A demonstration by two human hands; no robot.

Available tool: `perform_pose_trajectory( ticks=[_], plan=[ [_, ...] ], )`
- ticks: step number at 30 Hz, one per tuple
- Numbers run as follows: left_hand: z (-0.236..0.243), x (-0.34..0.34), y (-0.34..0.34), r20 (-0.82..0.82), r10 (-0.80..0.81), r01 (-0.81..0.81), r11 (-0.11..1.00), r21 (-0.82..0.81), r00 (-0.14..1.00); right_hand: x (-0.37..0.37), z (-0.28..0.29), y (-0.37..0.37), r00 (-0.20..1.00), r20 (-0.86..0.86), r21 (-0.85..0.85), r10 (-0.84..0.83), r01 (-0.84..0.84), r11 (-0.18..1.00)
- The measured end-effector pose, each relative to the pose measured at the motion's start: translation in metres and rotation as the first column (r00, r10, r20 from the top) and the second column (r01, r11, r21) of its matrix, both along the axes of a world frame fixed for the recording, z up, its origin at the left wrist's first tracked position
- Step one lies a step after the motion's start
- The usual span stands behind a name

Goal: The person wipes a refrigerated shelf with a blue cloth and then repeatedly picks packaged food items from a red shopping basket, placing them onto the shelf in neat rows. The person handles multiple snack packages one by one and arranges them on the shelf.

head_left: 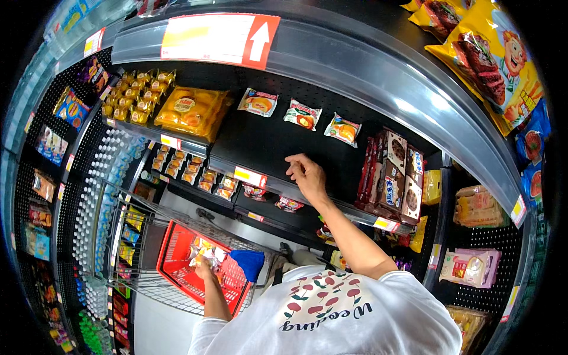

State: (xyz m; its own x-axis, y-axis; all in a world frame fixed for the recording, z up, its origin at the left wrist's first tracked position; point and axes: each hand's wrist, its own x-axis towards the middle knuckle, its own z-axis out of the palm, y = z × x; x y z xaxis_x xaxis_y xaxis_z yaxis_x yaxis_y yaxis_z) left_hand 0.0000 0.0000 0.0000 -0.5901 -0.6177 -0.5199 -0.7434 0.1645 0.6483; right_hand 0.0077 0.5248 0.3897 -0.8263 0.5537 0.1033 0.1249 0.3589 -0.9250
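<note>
Right hand (307, 176): out over the black shelf (254, 142), fingers loosely curled and empty.
Left hand (204, 270): down in the red basket (173, 241) at the small packets (204, 247); I can't tell whether it grips one.
Shelf packets (302, 115): three in a spaced row, beyond the right hand.
Basket: resting in the wire cart (168, 294), a blue item (247, 264) at its right end.

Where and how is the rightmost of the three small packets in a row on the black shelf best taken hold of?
Probably pinched by its left and right edges. The right hand could come from the front of the shelf: this small, pillow-shaped packet sits toward the back, with a gap on either side.
</note>
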Motion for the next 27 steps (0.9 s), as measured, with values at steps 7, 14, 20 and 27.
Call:
perform_pose_trajectory(
  ticks=[7,14,20,27],
  plan=[
    [0.155,-0.071,0.106,-0.588,-0.119,0.184,0.981,0.052,0.8,-0.004,0.001,-0.004,0.999,0.011,-0.02,-0.035,0.035,0.999],
    [0.373,-0.092,0.325,-0.806,-0.522,0.717,0.672,-0.186,0.279,-0.003,-0.004,-0.006,0.999,0.01,0.006,-0.042,0.042,0.999],
    [0.463,-0.071,0.475,-0.506,-0.699,0.647,0.082,-0.758,-0.505,-0.004,-0.027,0.001,0.981,0.149,0.191,-0.128,0.098,0.977],
    [0.451,-0.071,0.575,0.018,-0.788,0.472,-0.386,-0.793,-0.615,0.001,-0.013,0.002,0.996,-0.087,0.228,-0.021,0.04,0.973]
  ],
)
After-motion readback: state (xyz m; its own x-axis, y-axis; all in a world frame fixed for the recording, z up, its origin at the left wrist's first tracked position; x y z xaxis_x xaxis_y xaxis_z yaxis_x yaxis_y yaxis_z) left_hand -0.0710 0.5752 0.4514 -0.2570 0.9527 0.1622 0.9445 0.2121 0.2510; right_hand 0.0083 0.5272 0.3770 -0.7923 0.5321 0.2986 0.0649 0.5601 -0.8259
